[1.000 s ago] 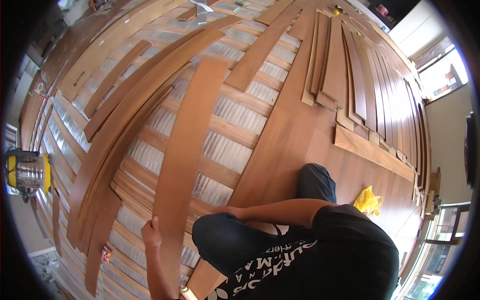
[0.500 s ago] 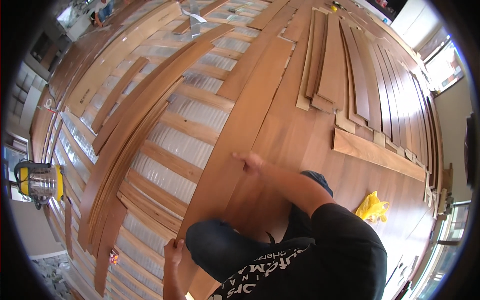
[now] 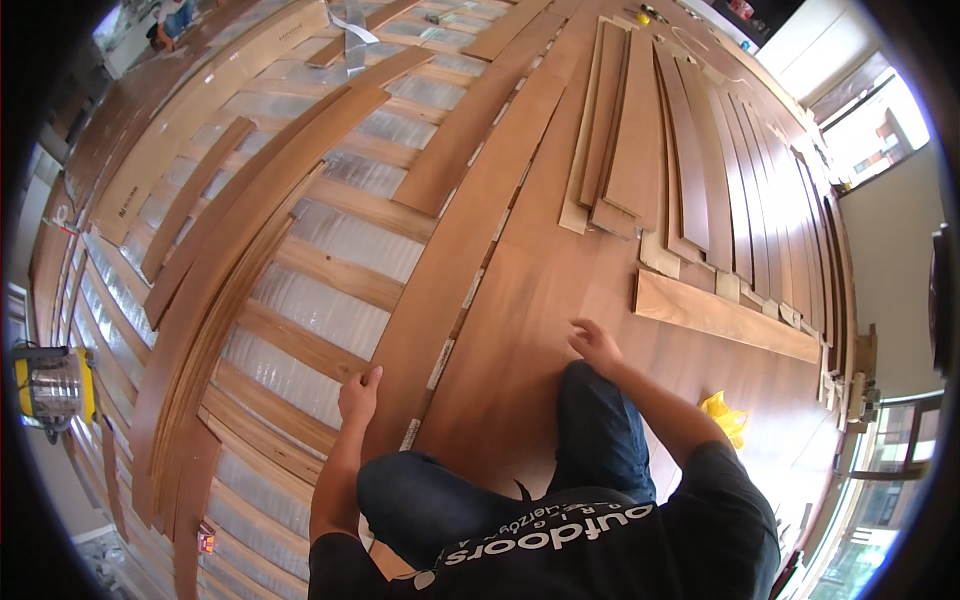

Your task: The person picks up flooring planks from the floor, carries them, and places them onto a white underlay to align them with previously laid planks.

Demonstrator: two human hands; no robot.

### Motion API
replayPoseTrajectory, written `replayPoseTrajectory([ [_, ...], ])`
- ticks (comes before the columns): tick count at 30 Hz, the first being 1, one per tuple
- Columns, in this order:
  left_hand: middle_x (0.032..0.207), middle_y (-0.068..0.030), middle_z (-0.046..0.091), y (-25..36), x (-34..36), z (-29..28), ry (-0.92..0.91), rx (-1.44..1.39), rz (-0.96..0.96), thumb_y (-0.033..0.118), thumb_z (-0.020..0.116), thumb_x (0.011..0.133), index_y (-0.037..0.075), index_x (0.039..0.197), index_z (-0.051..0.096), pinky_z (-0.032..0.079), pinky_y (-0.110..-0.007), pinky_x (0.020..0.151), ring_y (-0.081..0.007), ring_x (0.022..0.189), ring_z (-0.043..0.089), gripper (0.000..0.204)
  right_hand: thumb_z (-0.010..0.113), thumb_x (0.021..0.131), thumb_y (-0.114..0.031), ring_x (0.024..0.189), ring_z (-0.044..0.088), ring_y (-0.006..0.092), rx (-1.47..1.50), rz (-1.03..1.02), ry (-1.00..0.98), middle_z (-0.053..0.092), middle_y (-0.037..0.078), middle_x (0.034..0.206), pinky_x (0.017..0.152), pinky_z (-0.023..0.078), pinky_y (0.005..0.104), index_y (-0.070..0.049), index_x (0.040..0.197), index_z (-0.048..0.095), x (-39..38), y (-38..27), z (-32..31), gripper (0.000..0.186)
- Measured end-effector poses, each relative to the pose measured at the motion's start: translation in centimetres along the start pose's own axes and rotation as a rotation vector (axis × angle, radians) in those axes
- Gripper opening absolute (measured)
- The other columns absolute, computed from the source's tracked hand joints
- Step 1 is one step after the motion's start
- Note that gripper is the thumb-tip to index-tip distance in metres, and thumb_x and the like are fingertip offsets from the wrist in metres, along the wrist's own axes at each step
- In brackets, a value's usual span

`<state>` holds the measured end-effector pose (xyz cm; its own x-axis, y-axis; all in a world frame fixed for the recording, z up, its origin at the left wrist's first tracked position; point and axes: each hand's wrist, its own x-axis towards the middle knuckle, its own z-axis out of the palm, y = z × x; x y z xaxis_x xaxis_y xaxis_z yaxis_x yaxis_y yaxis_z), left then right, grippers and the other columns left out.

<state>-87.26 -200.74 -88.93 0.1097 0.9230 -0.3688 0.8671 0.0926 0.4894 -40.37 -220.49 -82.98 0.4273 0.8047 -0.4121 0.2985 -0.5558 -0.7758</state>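
A long reddish-brown floorboard (image 3: 445,255) lies lengthwise in front of me, with a narrow gap between it and the laid floor to its right. My left hand (image 3: 358,396) is closed at the board's left edge, thumb by the top face; its other fingers are partly hidden. Over the laid boards (image 3: 530,320), by my right knee, my right hand (image 3: 597,348) is held with fingers loosely stretched and nothing in them. Further up, a shorter plank (image 3: 432,180) sits to the left of the long board.
Wooden battens (image 3: 305,335) with silvery sheeting between them spread to the left. A stack of long planks (image 3: 230,260) rests across them. More planks (image 3: 640,130) and a crosswise board (image 3: 725,315) lie right. A yellow bag (image 3: 725,418), a yellow vacuum cleaner (image 3: 55,387) and a distant person (image 3: 172,22) also show.
The long floorboard has shifted away from the laid floor, leaving a gap. My left hand has moved forward along its edge. My right hand has left the board and moved right.
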Motion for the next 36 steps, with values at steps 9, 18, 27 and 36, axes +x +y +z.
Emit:
replayPoseTrajectory([
  [9,0.098,-0.0253,0.066,-0.3,2.4,5.2,-0.105,-0.066,-0.067,0.066,0.049,0.086,0.000,0.100,0.063,0.047,-0.048,0.082,-0.0432,0.095,0.061,0.069,0.066,0.083,-0.025,0.120,0.047,0.0315,-0.802,-0.136,0.128,0.057,0.009,0.125,0.104,0.037,0.0410,-0.011,0.106,0.067,-9.0,3.7,2.8,0.027],
  [18,0.094,-0.0260,0.066,-1.5,1.1,4.7,0.003,0.002,0.004,0.062,0.050,0.088,-0.001,0.096,0.065,0.047,-0.049,0.081,-0.0437,0.095,0.060,0.065,0.065,0.081,-0.020,0.119,0.046,0.0308,-0.772,-0.203,0.088,0.059,0.006,0.122,0.104,0.036,0.0410,-0.011,0.103,0.068,-8.1,-0.2,2.6,0.023],
  [27,0.092,-0.0240,0.064,-3.0,1.9,5.3,-0.023,0.121,0.148,0.056,0.051,0.091,0.000,0.085,0.062,0.048,-0.050,0.073,-0.0429,0.084,0.061,0.058,0.064,0.081,-0.016,0.115,0.049,0.0339,-0.796,-0.351,0.083,0.060,0.010,0.120,0.101,0.038,0.0431,-0.011,0.101,0.067,-7.4,2.9,3.6,0.021],
  [36,0.092,-0.0138,0.057,-9.2,-8.8,-2.0,0.299,0.119,0.302,0.024,0.065,0.084,0.009,0.083,0.058,0.050,-0.042,0.069,-0.0334,0.082,0.059,0.016,0.060,0.086,-0.015,0.113,0.051,0.0320,-0.748,-0.372,-0.031,0.060,0.012,0.120,0.102,0.035,0.0401,-0.008,0.105,0.065,-9.0,0.6,5.3,0.021],
])
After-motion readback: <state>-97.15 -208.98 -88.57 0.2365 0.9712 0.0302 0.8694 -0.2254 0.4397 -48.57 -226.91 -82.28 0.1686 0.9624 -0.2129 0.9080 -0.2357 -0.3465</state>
